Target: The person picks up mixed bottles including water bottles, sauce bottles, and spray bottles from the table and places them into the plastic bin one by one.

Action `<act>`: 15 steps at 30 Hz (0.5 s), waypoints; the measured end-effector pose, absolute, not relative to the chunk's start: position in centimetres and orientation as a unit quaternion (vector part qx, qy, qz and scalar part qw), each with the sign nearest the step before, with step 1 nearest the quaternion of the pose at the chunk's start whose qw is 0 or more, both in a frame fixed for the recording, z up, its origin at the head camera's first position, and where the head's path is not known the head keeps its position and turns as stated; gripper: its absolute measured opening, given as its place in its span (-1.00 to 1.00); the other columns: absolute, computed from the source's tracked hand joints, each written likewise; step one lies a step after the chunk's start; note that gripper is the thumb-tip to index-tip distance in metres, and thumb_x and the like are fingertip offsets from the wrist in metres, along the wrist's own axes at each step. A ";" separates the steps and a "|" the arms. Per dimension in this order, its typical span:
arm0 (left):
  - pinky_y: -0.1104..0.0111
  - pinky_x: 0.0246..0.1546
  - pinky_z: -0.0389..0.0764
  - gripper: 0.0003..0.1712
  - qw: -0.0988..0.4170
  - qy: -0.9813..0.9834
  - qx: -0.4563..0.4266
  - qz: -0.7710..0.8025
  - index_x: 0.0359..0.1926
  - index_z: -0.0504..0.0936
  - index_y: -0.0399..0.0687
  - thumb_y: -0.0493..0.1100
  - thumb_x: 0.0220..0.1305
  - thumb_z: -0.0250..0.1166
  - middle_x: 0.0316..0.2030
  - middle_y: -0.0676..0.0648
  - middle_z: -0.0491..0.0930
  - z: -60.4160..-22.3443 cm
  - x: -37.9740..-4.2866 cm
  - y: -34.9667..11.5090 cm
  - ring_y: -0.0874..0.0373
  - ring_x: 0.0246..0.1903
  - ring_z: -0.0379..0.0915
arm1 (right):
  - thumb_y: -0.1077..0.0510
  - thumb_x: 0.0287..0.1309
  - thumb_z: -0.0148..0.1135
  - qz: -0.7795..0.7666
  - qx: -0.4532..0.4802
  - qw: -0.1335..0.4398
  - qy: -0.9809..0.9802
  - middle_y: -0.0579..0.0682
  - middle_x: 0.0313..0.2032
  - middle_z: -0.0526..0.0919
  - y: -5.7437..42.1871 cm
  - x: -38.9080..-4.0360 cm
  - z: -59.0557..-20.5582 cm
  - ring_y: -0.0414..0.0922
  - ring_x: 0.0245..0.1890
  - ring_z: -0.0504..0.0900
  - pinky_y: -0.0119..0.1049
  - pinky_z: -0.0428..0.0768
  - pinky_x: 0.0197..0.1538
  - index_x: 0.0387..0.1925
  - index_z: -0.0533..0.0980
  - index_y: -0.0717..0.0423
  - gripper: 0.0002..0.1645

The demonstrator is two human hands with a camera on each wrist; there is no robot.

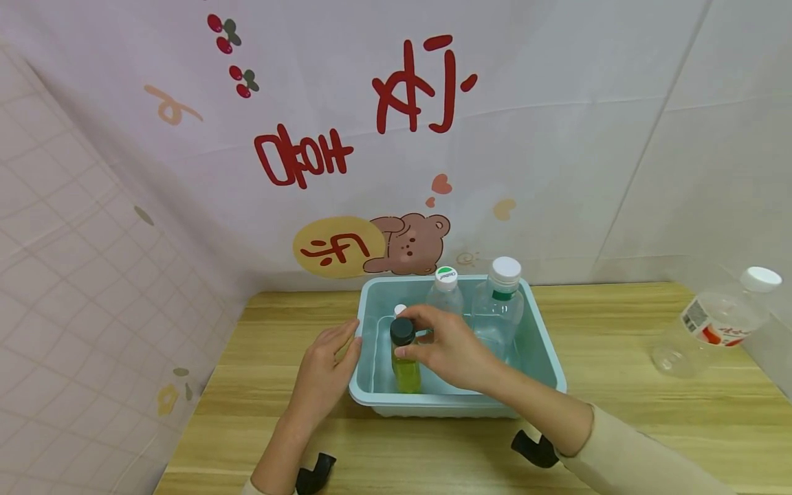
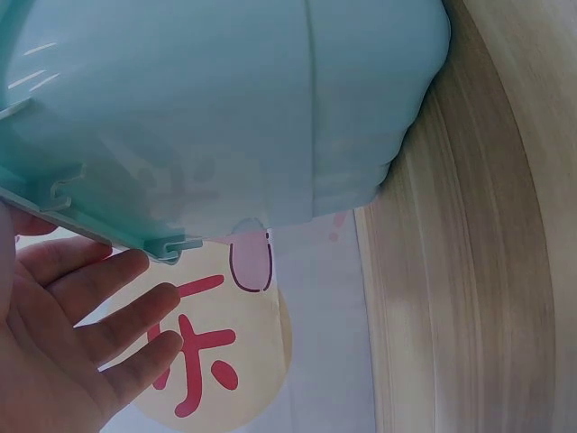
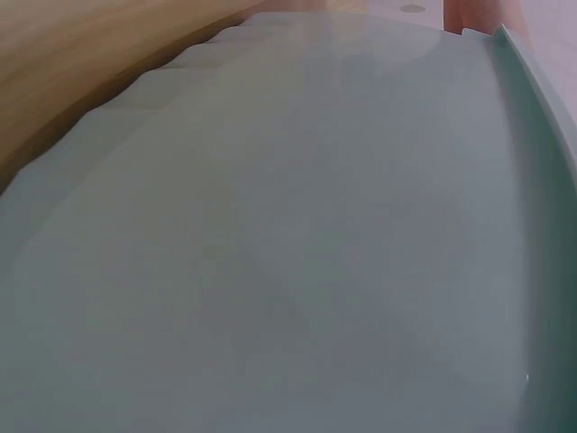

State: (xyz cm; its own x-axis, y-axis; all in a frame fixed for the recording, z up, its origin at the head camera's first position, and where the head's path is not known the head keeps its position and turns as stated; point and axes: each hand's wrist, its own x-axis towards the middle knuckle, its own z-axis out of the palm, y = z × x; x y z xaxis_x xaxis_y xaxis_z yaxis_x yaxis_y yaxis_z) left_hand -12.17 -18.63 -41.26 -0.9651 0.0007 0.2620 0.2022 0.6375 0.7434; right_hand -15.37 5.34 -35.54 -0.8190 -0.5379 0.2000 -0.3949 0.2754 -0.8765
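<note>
A small bottle of yellow-green liquid with a black cap stands upright in the left part of a light blue plastic basin. My right hand reaches over the basin's front rim and pinches this bottle near its neck between thumb and fingers. My left hand is at the basin's left rim. In the left wrist view its fingers are extended and loose, with fingertips by the rim's underside. The right wrist view shows mostly the basin's outer wall; the right hand is hidden there.
Inside the basin are a large clear bottle, a smaller clear bottle and a white cap behind my right fingers. Another clear bottle stands far right on the wooden table. Black curved pieces show near both forearms.
</note>
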 end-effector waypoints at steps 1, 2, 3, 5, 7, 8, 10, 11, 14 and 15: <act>-0.08 0.32 0.49 -0.51 0.120 -0.897 -0.057 -0.422 0.39 0.59 -0.10 -0.09 0.52 0.29 0.34 -0.07 0.58 -41.3 -12.2 -18.6 -0.06 0.35 0.47 | 0.30 0.19 0.52 -0.526 -0.293 0.068 0.795 0.00 0.00 0.69 5.3 -15.4 -35.6 -0.01 0.03 0.72 -0.24 0.72 0.09 0.13 0.59 0.20 -0.52; -0.08 0.31 0.50 -0.51 0.121 -0.897 -0.057 -0.422 0.39 0.59 -0.09 -0.09 0.52 0.29 0.33 -0.06 0.58 -41.3 -12.2 -18.6 -0.05 0.35 0.47 | 0.30 0.19 0.52 -0.527 -0.293 0.068 0.795 0.00 0.00 0.69 5.3 -15.4 -35.6 -0.01 0.03 0.72 -0.24 0.72 0.08 0.13 0.59 0.20 -0.52; -0.08 0.31 0.50 -0.51 0.121 -0.897 -0.057 -0.422 0.39 0.59 -0.10 -0.09 0.52 0.29 0.33 -0.06 0.58 -41.3 -12.2 -18.6 -0.05 0.35 0.47 | 0.31 0.18 0.52 -0.528 -0.293 0.067 0.795 0.00 0.00 0.69 5.4 -15.4 -35.6 -0.01 0.03 0.72 -0.25 0.72 0.08 0.13 0.59 0.20 -0.52; -0.08 0.31 0.51 -0.51 0.123 -0.897 -0.059 -0.421 0.38 0.59 -0.10 -0.09 0.52 0.29 0.33 -0.06 0.58 -41.3 -12.2 -18.6 -0.06 0.34 0.47 | 0.31 0.17 0.53 -0.528 -0.292 0.065 0.795 0.01 0.01 0.69 5.4 -15.4 -35.7 0.00 0.02 0.72 -0.26 0.72 0.07 0.14 0.59 0.21 -0.50; -0.08 0.30 0.51 -0.51 0.124 -0.897 -0.059 -0.420 0.38 0.60 -0.10 -0.09 0.52 0.29 0.33 -0.06 0.58 -41.4 -12.2 -18.7 -0.06 0.34 0.48 | 0.31 0.16 0.54 -0.528 -0.290 0.064 0.796 0.02 0.02 0.69 5.4 -15.4 -35.8 0.00 0.02 0.72 -0.28 0.72 0.06 0.15 0.59 0.22 -0.48; -0.08 0.30 0.51 -0.51 0.124 -0.898 -0.059 -0.419 0.38 0.60 -0.10 -0.09 0.52 0.29 0.33 -0.06 0.58 -41.4 -12.2 -18.7 -0.06 0.34 0.48 | 0.32 0.16 0.54 -0.529 -0.289 0.064 0.795 0.03 0.02 0.68 5.4 -15.5 -35.8 0.00 0.02 0.72 -0.29 0.72 0.05 0.15 0.58 0.23 -0.48; -0.08 0.30 0.51 -0.51 0.123 -0.898 -0.059 -0.419 0.38 0.60 -0.09 -0.09 0.52 0.29 0.33 -0.05 0.58 -41.4 -12.2 -18.7 -0.06 0.34 0.48 | 0.31 0.15 0.54 -0.531 -0.286 0.067 0.795 0.03 0.02 0.68 5.4 -15.5 -35.9 0.00 0.02 0.72 -0.29 0.72 0.05 0.15 0.58 0.23 -0.47; -0.08 0.30 0.51 -0.51 0.122 -0.898 -0.058 -0.420 0.38 0.60 -0.09 -0.09 0.52 0.29 0.33 -0.05 0.58 -41.4 -12.2 -18.7 -0.05 0.34 0.48 | 0.32 0.15 0.54 -0.533 -0.285 0.069 0.794 0.03 0.03 0.68 5.5 -15.5 -35.9 0.00 0.02 0.72 -0.29 0.72 0.05 0.15 0.58 0.22 -0.47; -0.08 0.30 0.51 -0.51 0.120 -0.897 -0.056 -0.421 0.38 0.60 -0.08 -0.08 0.52 0.29 0.33 -0.04 0.58 -41.4 -12.2 -18.7 -0.05 0.34 0.47 | 0.32 0.15 0.54 -0.538 -0.285 0.073 0.790 0.05 0.02 0.68 5.5 -15.5 -36.0 0.00 0.02 0.73 -0.27 0.73 0.05 0.13 0.59 0.22 -0.49; -0.08 0.30 0.51 -0.51 0.120 -0.897 -0.055 -0.421 0.38 0.60 -0.08 -0.09 0.52 0.29 0.33 -0.04 0.58 -41.4 -12.2 -18.7 -0.05 0.34 0.47 | 0.32 0.15 0.54 -0.540 -0.285 0.074 0.789 0.05 0.02 0.68 5.5 -15.5 -36.0 0.00 0.01 0.73 -0.27 0.73 0.04 0.13 0.59 0.22 -0.49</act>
